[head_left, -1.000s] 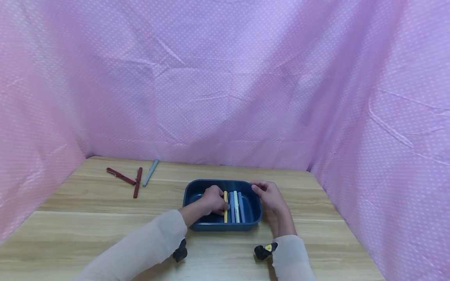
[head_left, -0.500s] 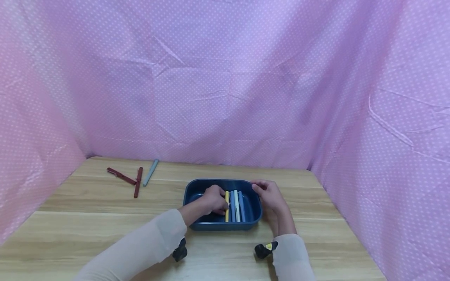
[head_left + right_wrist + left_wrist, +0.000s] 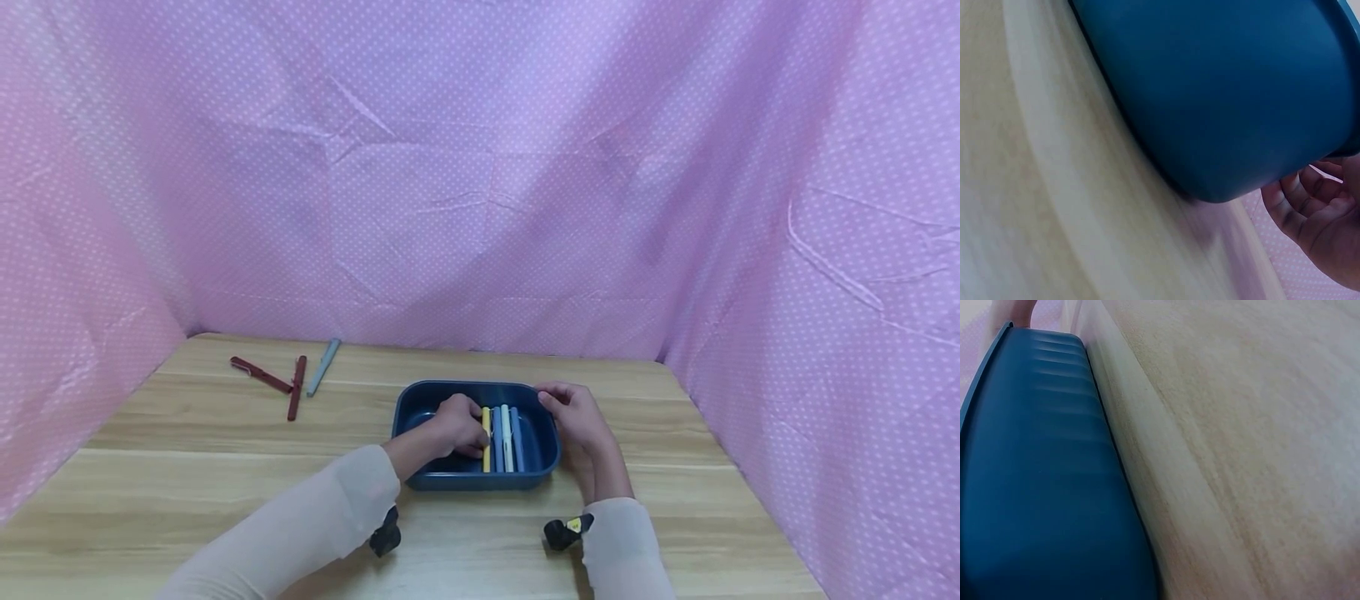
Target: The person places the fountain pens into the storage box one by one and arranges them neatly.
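A dark blue box (image 3: 480, 482) stands on the table with a yellow pen (image 3: 486, 462), a blue pen (image 3: 497, 458), a pale green pen (image 3: 507, 442) and another blue pen (image 3: 517, 442) side by side in it. Reaching in from the left, my left hand (image 3: 453, 427) grips the yellow pen, its fingertips partly hidden. My right hand (image 3: 576, 417) holds the box's far right corner, thumb at the rim. The right wrist view has the right hand (image 3: 1322, 215) with fingers curled behind the box wall (image 3: 1222, 94); the left wrist view shows the box's outer wall (image 3: 1054, 475).
Two dark red pens (image 3: 260, 374) (image 3: 297, 388) lie at the back left of the wooden table (image 3: 187, 467), one end touching the other pen. A light blue-grey pen (image 3: 323, 367) lies beside them. Pink dotted cloth (image 3: 420, 208) surrounds the table's back and sides.
The yellow pen has shifted slightly right in the box, up close to the neighbouring blue pen, with my left hand on it. My right hand has kept its place at the corner.
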`<act>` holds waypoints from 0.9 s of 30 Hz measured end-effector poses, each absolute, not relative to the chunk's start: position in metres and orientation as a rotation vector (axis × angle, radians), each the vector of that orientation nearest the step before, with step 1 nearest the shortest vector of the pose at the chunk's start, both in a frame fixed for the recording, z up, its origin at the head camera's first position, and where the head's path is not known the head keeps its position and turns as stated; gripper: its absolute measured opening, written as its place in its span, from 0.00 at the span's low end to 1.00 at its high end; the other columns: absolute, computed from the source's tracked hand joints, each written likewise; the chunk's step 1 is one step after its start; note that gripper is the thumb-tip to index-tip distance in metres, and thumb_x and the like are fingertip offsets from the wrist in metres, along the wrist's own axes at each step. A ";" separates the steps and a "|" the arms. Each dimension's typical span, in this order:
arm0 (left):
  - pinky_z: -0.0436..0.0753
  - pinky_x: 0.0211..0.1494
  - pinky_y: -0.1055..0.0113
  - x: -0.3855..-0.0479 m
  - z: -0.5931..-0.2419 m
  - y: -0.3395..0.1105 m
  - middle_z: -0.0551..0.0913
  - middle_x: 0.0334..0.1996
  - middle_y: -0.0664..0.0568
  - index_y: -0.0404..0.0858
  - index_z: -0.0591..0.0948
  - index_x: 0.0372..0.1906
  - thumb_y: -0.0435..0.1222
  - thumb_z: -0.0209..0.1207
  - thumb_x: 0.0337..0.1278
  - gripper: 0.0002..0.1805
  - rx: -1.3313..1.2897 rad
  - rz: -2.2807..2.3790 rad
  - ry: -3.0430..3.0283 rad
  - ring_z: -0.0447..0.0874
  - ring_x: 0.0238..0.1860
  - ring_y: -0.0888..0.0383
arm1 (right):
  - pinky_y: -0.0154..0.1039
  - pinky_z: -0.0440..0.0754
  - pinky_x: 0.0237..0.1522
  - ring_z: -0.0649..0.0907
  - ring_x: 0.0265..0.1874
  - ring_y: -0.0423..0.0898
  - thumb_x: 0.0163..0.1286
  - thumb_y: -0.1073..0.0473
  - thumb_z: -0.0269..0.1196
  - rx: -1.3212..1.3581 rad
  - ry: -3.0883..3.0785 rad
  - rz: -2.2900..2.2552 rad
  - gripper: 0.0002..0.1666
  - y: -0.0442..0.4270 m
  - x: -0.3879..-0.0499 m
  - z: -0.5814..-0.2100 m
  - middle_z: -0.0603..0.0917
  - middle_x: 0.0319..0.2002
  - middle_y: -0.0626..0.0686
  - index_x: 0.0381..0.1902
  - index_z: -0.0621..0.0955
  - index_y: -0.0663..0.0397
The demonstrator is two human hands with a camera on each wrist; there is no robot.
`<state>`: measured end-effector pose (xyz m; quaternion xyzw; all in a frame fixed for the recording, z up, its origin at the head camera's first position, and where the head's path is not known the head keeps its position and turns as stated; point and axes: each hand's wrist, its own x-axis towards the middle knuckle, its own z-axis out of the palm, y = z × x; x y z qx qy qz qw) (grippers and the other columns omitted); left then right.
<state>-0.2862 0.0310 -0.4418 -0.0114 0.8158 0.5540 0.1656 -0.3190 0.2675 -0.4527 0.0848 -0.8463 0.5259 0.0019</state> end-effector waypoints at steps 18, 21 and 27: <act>0.90 0.36 0.62 -0.293 -0.437 0.016 0.85 0.37 0.40 0.26 0.72 0.65 0.20 0.65 0.57 0.30 0.028 1.660 2.258 0.89 0.39 0.49 | 0.47 0.83 0.58 0.82 0.53 0.50 0.80 0.60 0.57 0.305 -2.637 1.647 0.15 0.267 -0.321 -0.455 0.86 0.53 0.56 0.57 0.84 0.58; 0.90 0.36 0.61 -0.294 -0.432 0.013 0.85 0.38 0.39 0.25 0.72 0.66 0.19 0.65 0.57 0.31 0.034 1.677 2.255 0.89 0.40 0.48 | 0.47 0.83 0.59 0.82 0.53 0.51 0.80 0.60 0.57 0.301 -2.637 1.645 0.15 0.267 -0.321 -0.455 0.86 0.53 0.56 0.57 0.84 0.58; 0.90 0.38 0.60 -0.293 -0.424 0.005 0.85 0.41 0.39 0.25 0.71 0.67 0.20 0.65 0.58 0.31 0.066 1.646 2.278 0.88 0.45 0.45 | 0.46 0.82 0.59 0.82 0.53 0.50 0.80 0.59 0.57 0.293 -2.636 1.655 0.15 0.268 -0.322 -0.456 0.85 0.53 0.57 0.57 0.84 0.58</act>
